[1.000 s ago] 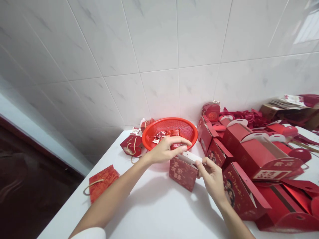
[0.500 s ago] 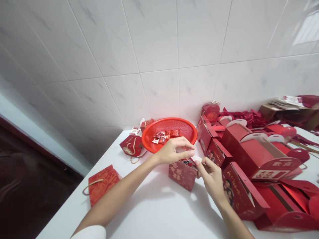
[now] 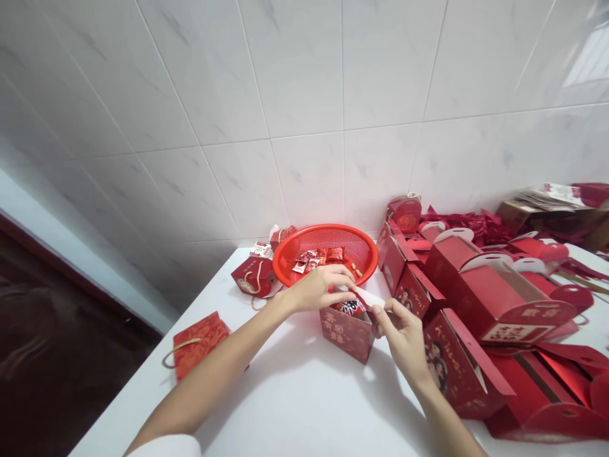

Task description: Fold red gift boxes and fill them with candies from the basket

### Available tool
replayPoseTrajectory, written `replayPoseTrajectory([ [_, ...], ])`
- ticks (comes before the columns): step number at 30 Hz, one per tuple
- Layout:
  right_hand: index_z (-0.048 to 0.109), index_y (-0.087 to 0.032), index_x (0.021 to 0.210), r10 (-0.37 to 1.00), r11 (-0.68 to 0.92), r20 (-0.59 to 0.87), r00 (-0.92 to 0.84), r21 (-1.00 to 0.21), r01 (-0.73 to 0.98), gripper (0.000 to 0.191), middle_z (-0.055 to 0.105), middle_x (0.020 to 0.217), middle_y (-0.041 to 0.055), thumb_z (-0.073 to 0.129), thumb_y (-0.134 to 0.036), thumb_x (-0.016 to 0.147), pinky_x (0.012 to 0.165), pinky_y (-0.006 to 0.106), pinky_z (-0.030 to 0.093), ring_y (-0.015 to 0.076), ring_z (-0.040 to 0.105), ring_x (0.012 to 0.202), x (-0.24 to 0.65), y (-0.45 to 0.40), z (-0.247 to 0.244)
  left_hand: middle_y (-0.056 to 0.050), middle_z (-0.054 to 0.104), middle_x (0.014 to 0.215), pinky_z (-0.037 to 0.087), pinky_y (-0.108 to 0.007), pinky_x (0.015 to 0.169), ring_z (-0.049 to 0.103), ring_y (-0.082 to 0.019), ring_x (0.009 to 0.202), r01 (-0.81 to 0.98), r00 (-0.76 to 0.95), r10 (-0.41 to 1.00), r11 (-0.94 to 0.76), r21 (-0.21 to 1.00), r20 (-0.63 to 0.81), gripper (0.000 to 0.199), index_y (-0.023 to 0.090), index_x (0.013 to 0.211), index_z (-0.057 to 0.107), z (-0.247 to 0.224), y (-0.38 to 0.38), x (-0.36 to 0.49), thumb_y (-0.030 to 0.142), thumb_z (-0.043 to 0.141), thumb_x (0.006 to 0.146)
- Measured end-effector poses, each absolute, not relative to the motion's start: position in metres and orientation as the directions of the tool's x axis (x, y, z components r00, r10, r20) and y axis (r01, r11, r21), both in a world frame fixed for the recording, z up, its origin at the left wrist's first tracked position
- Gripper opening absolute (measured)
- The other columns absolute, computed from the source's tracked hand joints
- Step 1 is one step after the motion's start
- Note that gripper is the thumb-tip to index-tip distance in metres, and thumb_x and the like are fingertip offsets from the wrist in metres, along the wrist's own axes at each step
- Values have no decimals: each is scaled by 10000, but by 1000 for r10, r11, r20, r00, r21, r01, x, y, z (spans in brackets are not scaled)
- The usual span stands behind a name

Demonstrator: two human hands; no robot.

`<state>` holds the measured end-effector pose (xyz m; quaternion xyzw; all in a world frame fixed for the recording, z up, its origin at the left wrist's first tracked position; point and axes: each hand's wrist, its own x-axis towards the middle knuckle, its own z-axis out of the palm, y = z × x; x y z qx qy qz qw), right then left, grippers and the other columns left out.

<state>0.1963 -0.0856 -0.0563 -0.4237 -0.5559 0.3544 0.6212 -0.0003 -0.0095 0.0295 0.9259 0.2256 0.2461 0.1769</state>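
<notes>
A small red box (image 3: 347, 334) with pale lettering stands on the white table, its top open, and a red-and-white packet (image 3: 351, 306) shows inside. My right hand (image 3: 402, 333) pinches the box's flap (image 3: 370, 298), white on one side, at the right edge. Over the box's top left is my left hand (image 3: 323, 287), fingers curved and pointing right, with the fingertips at the flap's left end. Just behind, the red mesh basket (image 3: 364, 244) holds several wrapped sweets (image 3: 321, 257).
Red boxes (image 3: 504, 285) crowd the table's right side. Left of the basket sits a red box with a cord (image 3: 254, 277). A red bag with a rope handle (image 3: 197, 343) lies near the left edge of the table (image 3: 285, 406). A tiled wall rises behind.
My left hand has moved slightly left and down, uncovering more of the packet and a few small pale pieces in the basket. The flap shows more between my hands.
</notes>
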Motion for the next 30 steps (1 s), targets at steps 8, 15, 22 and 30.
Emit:
replayPoseTrajectory([
  [8, 527, -195, 643, 895, 419, 424, 139, -906, 63, 375, 499, 523, -40, 622, -432, 917, 495, 215, 374, 111, 477, 481, 197, -84, -57, -84, 718, 920, 527, -309, 803, 650, -178, 852, 326, 805, 304, -944, 49, 509, 225, 156, 948, 749, 18, -8, -1, 277, 562, 984],
  [15, 550, -192, 664, 893, 424, 430, 133, -903, 73, 356, 512, 541, -38, 603, -430, 923, 504, 219, 383, 113, 489, 482, 198, -85, -56, -112, 673, 1016, 529, -294, 804, 643, -189, 913, 271, 794, 354, -934, 234, 494, 240, 155, 1000, 756, 22, -14, -2, 323, 589, 965],
  [22, 532, -192, 639, 889, 423, 435, 144, -900, 105, 370, 492, 526, -44, 598, -420, 923, 507, 212, 381, 108, 487, 478, 197, -86, -55, -94, 656, 1151, 517, -344, 894, 630, -219, 1008, 358, 787, 522, -821, 444, 331, 462, 194, 1224, 644, 29, -20, -8, 290, 775, 791],
  [30, 660, -188, 794, 890, 431, 443, 109, -895, 114, 282, 539, 595, -29, 574, -418, 932, 507, 214, 432, 124, 522, 520, 195, -87, -58, -56, 687, 991, 491, -296, 835, 631, -189, 911, 431, 732, 609, -761, 485, 306, 216, 182, 1058, 661, 17, -21, -5, 171, 667, 842],
])
